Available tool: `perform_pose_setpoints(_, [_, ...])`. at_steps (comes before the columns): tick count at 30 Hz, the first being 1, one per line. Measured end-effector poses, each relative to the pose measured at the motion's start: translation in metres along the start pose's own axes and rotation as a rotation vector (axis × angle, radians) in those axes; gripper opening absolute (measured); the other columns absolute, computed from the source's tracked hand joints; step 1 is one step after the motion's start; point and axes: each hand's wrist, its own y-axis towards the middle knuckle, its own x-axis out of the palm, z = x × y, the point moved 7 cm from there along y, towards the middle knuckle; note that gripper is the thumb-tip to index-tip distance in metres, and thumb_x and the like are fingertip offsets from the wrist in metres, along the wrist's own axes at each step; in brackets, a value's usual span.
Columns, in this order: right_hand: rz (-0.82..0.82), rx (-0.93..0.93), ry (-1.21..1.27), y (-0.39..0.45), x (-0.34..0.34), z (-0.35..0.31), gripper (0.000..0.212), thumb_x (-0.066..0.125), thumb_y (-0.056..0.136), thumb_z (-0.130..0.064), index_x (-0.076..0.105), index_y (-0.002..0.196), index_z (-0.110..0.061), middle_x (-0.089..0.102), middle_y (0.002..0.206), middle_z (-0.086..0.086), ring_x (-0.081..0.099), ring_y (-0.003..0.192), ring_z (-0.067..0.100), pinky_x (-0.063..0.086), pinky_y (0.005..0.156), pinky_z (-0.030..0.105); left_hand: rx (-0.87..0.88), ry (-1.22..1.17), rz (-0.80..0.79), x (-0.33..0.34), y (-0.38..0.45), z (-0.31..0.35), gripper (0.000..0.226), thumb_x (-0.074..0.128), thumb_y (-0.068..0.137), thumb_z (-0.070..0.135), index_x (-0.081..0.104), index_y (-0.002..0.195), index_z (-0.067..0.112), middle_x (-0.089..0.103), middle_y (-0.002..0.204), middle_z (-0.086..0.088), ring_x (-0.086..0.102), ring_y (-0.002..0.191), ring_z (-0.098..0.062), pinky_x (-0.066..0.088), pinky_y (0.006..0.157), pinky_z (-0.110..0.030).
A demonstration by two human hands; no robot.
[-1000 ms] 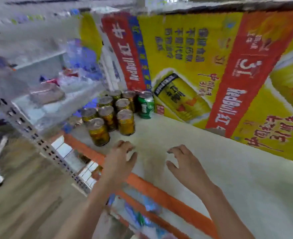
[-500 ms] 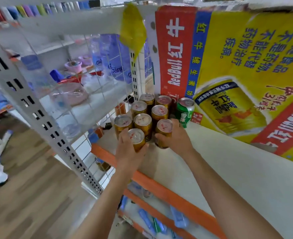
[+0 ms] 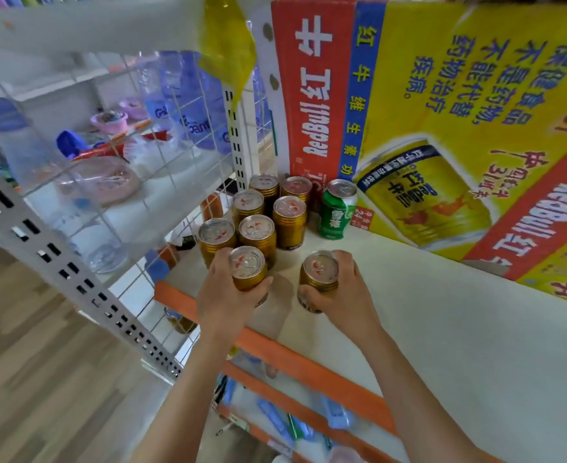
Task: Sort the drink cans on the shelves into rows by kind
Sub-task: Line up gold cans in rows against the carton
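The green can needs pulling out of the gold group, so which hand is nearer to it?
Right. The right hand, gripping a gold can, sits in front of the green can; the left hand is farther, across to the left.

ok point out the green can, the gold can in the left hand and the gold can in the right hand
green drink can (image 3: 336,215): head view, on its green side wall
gold drink can in the left hand (image 3: 248,266): head view, on its silver lid
gold drink can in the right hand (image 3: 319,269): head view, on its silver lid
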Motion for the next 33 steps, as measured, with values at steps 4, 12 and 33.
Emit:
perform_pose_setpoints(4, [0.014,-0.008,0.014,-0.032,-0.029,0.018,0.067,0.078,0.070,-0.037,0.040,0.124,-0.024,0.048,0.120,-0.003,0.050,0.109,0.017,0.046,0.084,0.033,0.063,-0.107,-0.053,0.015,-0.023,0.022,0.063,0.081,0.064,0.047,0.044,0.114,0.033,0.058,0.106,0.012,0.058,0.102,-0.015,0.046,0.079,-0.029])
perform_pose_setpoints(12, [0.274,0.150,-0.034,-0.102,-0.148,0.092,0.059,0.081,0.068,-0.035,0.042,0.112,-0.028,0.056,0.111,-0.003,0.054,0.103,0.020,0.040,0.078,0.026,0.283,-0.206,-0.375,0.113,-0.097,0.120,0.070,0.085,0.060,0.041,0.050,0.119,0.026,0.061,0.114,0.009,0.058,0.104,-0.011,0.046,0.089,-0.027])
perform_pose_setpoints(33, [0.877,0.668,-0.130,-0.304,-0.353,0.248,0.079,0.080,0.068,-0.037,0.041,0.130,-0.009,0.043,0.121,0.013,0.047,0.108,0.033,0.043,0.084,0.038,0.809,-0.169,-0.894,0.306,-0.312,0.352,0.066,0.083,0.065,0.030,0.050,0.121,0.017,0.044,0.113,-0.002,0.052,0.106,-0.019,0.038,0.082,-0.020])
